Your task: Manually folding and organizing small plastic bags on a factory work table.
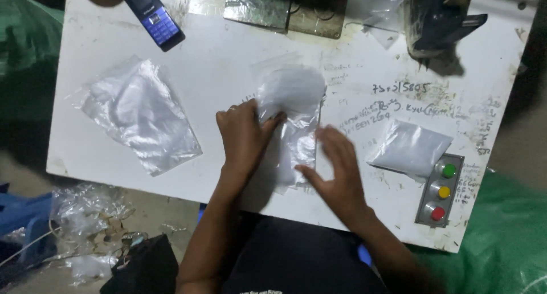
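Plastic bag [292, 114] flat beneath left fingers [268, 123]

Looks like a small packing workshop: scuffed white desk [228, 60] scribbled with notes, a three-button control box [439, 190] right of the fingers [336, 143], a sealing machine [285, 6] beyond them, clear plastic bags [139, 114] to their left.

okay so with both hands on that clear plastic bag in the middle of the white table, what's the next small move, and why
Probably press the right hand flat onto the clear plastic bag of white powder. The left hand already pins its left edge, the bag's lower part looks crumpled, and the right hand is blurred at its lower edge on the white table.
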